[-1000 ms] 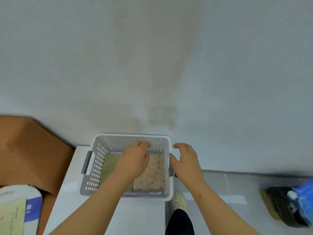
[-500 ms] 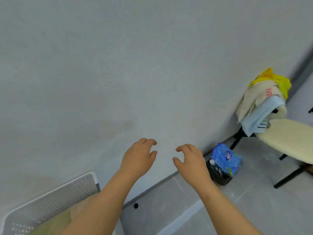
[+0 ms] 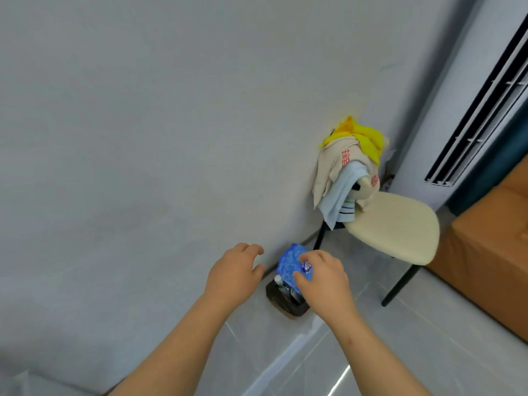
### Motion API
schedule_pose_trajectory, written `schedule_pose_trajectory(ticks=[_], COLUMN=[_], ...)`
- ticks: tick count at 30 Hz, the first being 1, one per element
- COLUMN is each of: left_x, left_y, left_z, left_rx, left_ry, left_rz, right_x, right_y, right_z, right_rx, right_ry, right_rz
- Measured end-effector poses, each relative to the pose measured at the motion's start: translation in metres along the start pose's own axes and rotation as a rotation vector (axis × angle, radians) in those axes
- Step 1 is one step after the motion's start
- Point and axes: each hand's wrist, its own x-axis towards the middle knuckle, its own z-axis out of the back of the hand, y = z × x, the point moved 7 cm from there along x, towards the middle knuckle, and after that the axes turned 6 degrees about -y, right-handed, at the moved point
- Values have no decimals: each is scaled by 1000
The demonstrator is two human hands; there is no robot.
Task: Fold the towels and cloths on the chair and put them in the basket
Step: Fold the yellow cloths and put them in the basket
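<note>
1. Nearest the camera, the left hand [image 3: 233, 274] and the right hand [image 3: 323, 277] were both held out in front. Each was empty, with its fingers loosely curled around nothing. That suited the reach, since 2 free hands could take 1 cloth by 2 corners.
2. Just beyond them, a blue packet [image 3: 289, 262] stood in a black container [image 3: 285, 301] on the floor against the wall. The right hand overlapped the packet in the view, but it seemed to be above it rather than touching it. The reach should pass over this clutter.
3. Farther right stood the chair [image 3: 397, 227], with a bare cream seat and dark legs. The seat looked a fair surface for folding.
4. The task's cloths hung heaped over the chair's backrest, close to the wall. A light blue towel [image 3: 341, 192] was lowest and outermost, a beige cloth [image 3: 330, 164] with red print lay beneath it, and a yellow cloth [image 3: 363, 132] sat on top.
5. The blue towel looked the best 1 to take first. It should be lifted up and off by its top edge rather than tugged, or the other 2 might slide to the floor.
6. The basket was not in view, so the folded piece would need carrying to it.
</note>
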Motion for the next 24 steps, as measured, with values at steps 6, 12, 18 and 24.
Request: schedule_pose_trajectory(ticks=[6, 12, 18, 24], left_x=[78, 200, 312, 405], left_y=[-70, -126, -198, -264], left_z=[-59, -106, -135, -173], left_rx=[-14, -50, -57, -19], left_ry=[62, 70, 84, 88], left_rz=[-51, -90, -147, -138], right_x=[69, 183, 287, 383], right_y=[-79, -147, -203, -280], right_z=[22, 42, 71, 95], right_rx=[-14, -40, -12, 4], right_ry=[32, 22, -2, 15], right_rz=[-57, -99, -124, -109])
